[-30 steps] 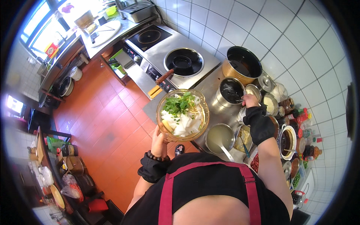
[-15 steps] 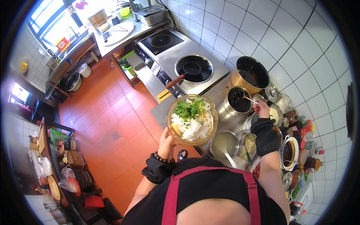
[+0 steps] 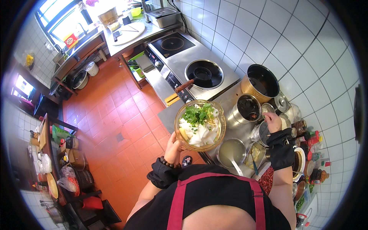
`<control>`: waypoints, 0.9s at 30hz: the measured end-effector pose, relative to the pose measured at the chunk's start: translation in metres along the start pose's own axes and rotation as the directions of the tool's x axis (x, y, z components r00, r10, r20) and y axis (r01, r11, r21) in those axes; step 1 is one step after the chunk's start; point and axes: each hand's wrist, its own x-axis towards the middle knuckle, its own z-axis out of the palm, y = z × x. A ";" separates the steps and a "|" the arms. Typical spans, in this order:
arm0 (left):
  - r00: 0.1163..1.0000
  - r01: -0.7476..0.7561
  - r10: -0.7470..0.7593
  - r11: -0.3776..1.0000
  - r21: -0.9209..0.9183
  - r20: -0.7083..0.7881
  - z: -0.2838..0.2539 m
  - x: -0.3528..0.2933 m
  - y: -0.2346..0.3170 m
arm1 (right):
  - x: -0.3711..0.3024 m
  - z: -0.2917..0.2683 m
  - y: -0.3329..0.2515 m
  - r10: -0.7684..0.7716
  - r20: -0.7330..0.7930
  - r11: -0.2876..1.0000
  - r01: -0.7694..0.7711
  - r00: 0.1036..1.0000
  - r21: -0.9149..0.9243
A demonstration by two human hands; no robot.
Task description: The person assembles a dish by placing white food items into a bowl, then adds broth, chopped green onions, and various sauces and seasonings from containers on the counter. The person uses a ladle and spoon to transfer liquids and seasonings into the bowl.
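Note:
My left hand [image 3: 173,148] grips the lower left rim of a clear amber-tinted bowl [image 3: 223,128], holding it up in front of me. Sliced white food [image 3: 200,134] fills the bowl, topped with chopped green herbs [image 3: 197,114] and some yellowish shreds. To the right, my right hand [image 3: 273,122] is closed in a pinch at the right rim of a steel pot [image 3: 238,116] of dark liquid. It appears to hold the thin handle of a spoon, whose handle is mostly hidden now. Reddish-brown bits show in the liquid.
Beyond the bowl, a small black pan [image 3: 202,74] sits on the round cooktop. A large gold-sided pot [image 3: 260,82] stands by the tiled wall. Nearer are a pot of cloudy liquid [image 3: 224,149] with a white ladle, a yellowish tray [image 3: 256,150], and several jars and bottles at right.
My right hand has moved slightly nearer and right, and the spoon in the dark pot shows less. The bowl remains in my left hand. The whole view has shifted a little.

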 end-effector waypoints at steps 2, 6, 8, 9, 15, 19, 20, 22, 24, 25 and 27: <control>1.000 0.003 -0.002 1.000 0.014 -0.010 -0.001 0.001 -0.001 | -0.001 0.005 0.007 -0.013 0.076 1.000 0.014 0.997 -0.020; 1.000 0.018 -0.018 1.000 0.019 0.004 0.001 0.001 0.001 | 0.002 0.034 0.014 0.112 0.162 0.982 -0.134 0.980 0.134; 1.000 0.014 -0.014 1.000 0.024 -0.016 -0.002 0.003 -0.003 | 0.006 0.054 0.021 0.154 0.186 0.966 -0.187 0.971 0.176; 1.000 0.014 -0.013 1.000 0.028 -0.026 -0.002 0.003 -0.004 | 0.008 0.061 0.020 0.177 0.198 0.956 -0.215 0.964 0.197; 1.000 0.000 0.000 0.999 0.037 -0.012 -0.003 0.001 -0.006 | 0.034 0.088 0.013 -0.032 0.045 0.999 0.032 0.998 0.002; 1.000 -0.001 0.001 0.999 0.036 0.012 -0.008 0.003 -0.009 | 0.043 0.092 0.014 -0.155 -0.005 0.965 0.151 0.988 -0.214; 1.000 0.001 -0.001 0.999 0.040 0.009 -0.007 0.002 -0.008 | 0.043 0.091 0.014 -0.137 0.006 0.956 0.134 0.991 -0.261; 1.000 0.000 0.000 0.999 0.033 0.000 -0.006 0.004 -0.008 | 0.044 0.088 0.021 -0.125 0.039 0.938 0.131 0.991 -0.321; 1.000 -0.003 0.003 1.000 0.009 -0.013 -0.004 0.005 -0.009 | 0.042 0.077 0.028 -0.085 0.080 0.933 0.107 0.993 -0.344; 1.000 -0.003 0.003 1.000 0.013 -0.005 -0.006 0.006 -0.010 | 0.039 0.075 0.028 -0.040 0.095 0.933 0.072 0.995 -0.354; 1.000 -0.002 0.001 1.000 0.019 0.014 -0.009 0.008 -0.012 | 0.029 0.065 0.021 0.005 0.057 0.928 0.016 0.998 -0.372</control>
